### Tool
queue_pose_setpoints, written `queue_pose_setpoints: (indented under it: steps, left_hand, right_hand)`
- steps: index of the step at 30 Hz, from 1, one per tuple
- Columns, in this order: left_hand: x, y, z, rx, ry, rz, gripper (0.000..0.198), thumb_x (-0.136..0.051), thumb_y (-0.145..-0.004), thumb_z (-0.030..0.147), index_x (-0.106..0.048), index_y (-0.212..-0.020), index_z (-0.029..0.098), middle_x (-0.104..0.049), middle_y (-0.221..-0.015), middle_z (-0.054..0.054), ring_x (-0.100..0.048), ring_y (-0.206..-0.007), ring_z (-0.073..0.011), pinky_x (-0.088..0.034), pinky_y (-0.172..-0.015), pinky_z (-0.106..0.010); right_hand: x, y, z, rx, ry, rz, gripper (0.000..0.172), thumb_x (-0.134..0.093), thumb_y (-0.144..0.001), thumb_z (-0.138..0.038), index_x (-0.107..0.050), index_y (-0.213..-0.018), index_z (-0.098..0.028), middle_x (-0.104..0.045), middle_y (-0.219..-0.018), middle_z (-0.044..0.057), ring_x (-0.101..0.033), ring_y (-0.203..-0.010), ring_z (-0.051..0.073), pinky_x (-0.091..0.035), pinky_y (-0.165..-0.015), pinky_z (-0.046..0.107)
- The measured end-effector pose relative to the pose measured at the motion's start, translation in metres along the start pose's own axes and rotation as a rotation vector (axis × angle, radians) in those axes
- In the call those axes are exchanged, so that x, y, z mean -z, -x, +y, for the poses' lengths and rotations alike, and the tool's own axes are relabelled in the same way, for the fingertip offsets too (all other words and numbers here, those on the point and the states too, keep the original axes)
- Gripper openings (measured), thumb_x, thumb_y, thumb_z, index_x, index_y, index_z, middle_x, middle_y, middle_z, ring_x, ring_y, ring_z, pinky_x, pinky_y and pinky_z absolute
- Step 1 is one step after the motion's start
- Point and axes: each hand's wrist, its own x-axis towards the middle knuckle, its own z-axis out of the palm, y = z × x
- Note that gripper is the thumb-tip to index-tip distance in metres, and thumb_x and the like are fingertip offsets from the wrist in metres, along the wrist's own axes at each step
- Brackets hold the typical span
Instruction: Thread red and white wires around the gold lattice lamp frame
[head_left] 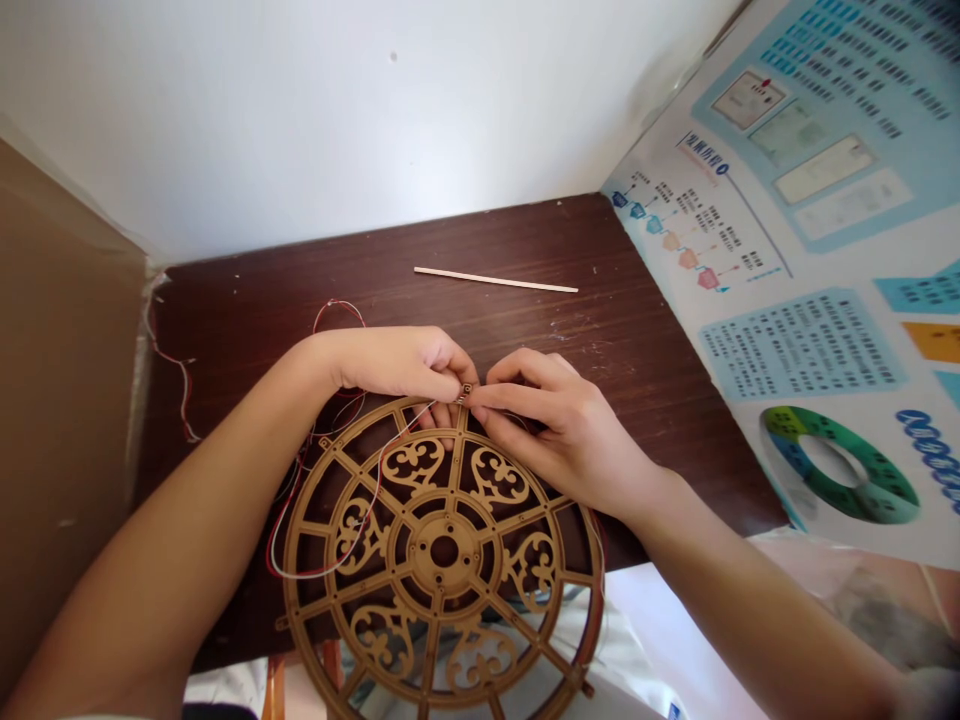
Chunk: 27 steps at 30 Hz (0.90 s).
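Together, the left hand [394, 362] and right hand [555, 430] pinch a small wired piece [466, 393] between closed fingertips, right at the top rim of a laser-cut wooden wheel [294, 530]; thin red-and-white wires [377, 490] trail across its spokes.

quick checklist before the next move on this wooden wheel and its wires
1. Small rim part held: ok, pinched by the left hand and right hand.
2. Wire end at that part: cannot tell, fingers hide it.
3. Wooden wheel fully supported: not ok, it overhangs the table edge.
4. Red and white wires free of tangles: cannot tell, they loop across the wheel.
5. Wooden stick away from the hands: ok.
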Motion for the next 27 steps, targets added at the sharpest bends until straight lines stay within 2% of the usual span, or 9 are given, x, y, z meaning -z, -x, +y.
queue_pose_setpoints:
  steps: [7, 27]
  left_hand:
    - [-0.0003, 0.0002, 0.0020, 0.013, -0.023, -0.006, 0.018, -0.064, -0.087, 0.016, -0.071, -0.103, 0.018, -0.085, -0.090, -0.002, -0.084, -0.085, -0.0179, -0.067, -0.084, -0.028]
    - [-0.0022, 0.0017, 0.0045, 0.022, -0.028, 0.011, 0.015, -0.062, -0.088, 0.018, -0.071, -0.100, 0.019, -0.085, -0.091, -0.002, -0.085, -0.085, -0.0200, -0.068, -0.082, -0.030]
  right_hand:
    - [0.0005, -0.0005, -0.0010, 0.000, -0.005, 0.005, 0.015, -0.068, -0.108, -0.022, -0.082, -0.112, -0.021, -0.073, -0.106, 0.006, -0.066, -0.092, 0.017, -0.048, -0.083, 0.035]
    - [-0.0005, 0.0006, 0.0002, -0.007, 0.006, -0.005, 0.017, -0.068, -0.109, -0.022, -0.083, -0.115, -0.021, -0.073, -0.107, 0.005, -0.065, -0.093, 0.017, -0.047, -0.084, 0.035]
